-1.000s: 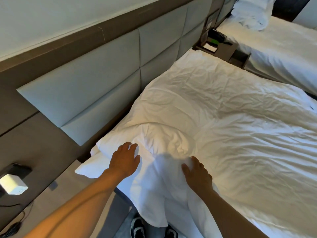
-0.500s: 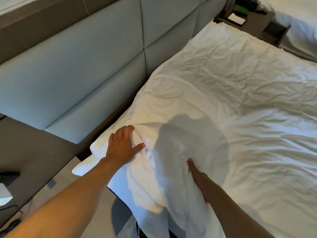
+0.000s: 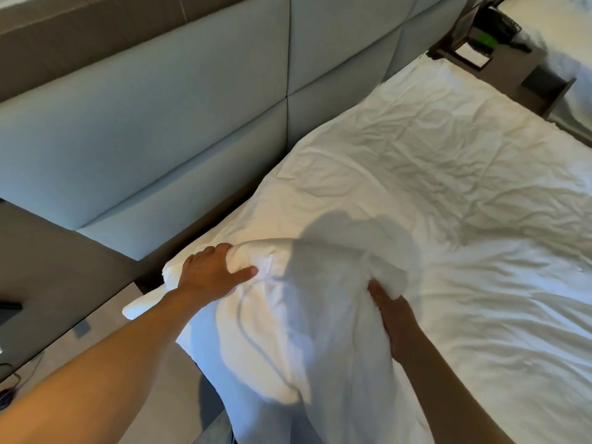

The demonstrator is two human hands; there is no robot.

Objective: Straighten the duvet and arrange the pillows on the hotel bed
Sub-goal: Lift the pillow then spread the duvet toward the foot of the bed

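Note:
A wrinkled white duvet (image 3: 432,193) covers the bed from the headboard side to the right edge of view. Its near corner is bunched into a thick fold that hangs over the bedside. My left hand (image 3: 209,272) grips the top of that fold near the headboard, fingers curled into the cloth and thumb lying across it. My right hand (image 3: 389,310) holds the same fold from the right, its fingertips buried under the fabric. No pillow shows on this bed.
A padded grey headboard (image 3: 166,100) runs along the left. A brown bedside ledge (image 3: 48,283) with a dark device and cables sits at lower left. A nightstand (image 3: 499,56) and a second white bed (image 3: 573,68) lie at top right.
Both hands went from resting flat on the duvet's corner to gripping it; the fabric is now gathered and raised between them. The view has moved closer and lower.

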